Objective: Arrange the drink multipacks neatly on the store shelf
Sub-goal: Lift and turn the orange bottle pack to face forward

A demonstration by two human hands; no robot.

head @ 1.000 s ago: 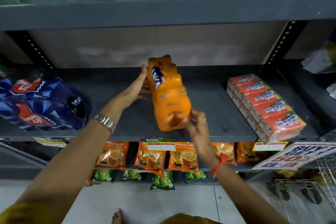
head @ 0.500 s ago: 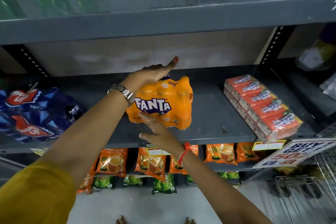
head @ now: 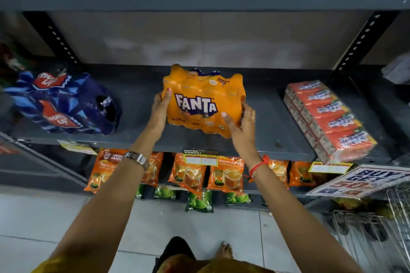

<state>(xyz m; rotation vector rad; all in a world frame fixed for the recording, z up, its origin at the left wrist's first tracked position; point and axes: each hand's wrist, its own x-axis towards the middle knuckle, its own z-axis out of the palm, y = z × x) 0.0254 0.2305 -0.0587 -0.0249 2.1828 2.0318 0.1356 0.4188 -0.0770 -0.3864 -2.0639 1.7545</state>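
- Grey metal shelf (head: 255, 139): the middle level runs the full width at about the reach of my arms, with another level above it and one below.
- Orange drink pack (head: 205, 104): shrink-wrapped, bright orange, white "FANTA" lettering on a dark blue patch facing me. Bottle tops bulge along its upper edge. It sits near the middle of the shelf, label side tilted up toward me, lower edge close to the shelf front.
- Blue drink pack (head: 62, 104): lying on its side at the left end of the same shelf, well apart from the orange one.
- Red carton pack (head: 326, 117): a wrapped row of small red boxes at the right end, angled toward the shelf front.
- My left hand (head: 160, 111): flat against the pack's left side, thumb up on the front face, arm stretched forward, metal watch (head: 137, 159) on the wrist.
- My right hand (head: 241, 124): cupped around the lower right corner, thumb on the front, fingers wrapped behind, red thread (head: 257, 166) at the wrist.
- Both hands clasp the pack between them.
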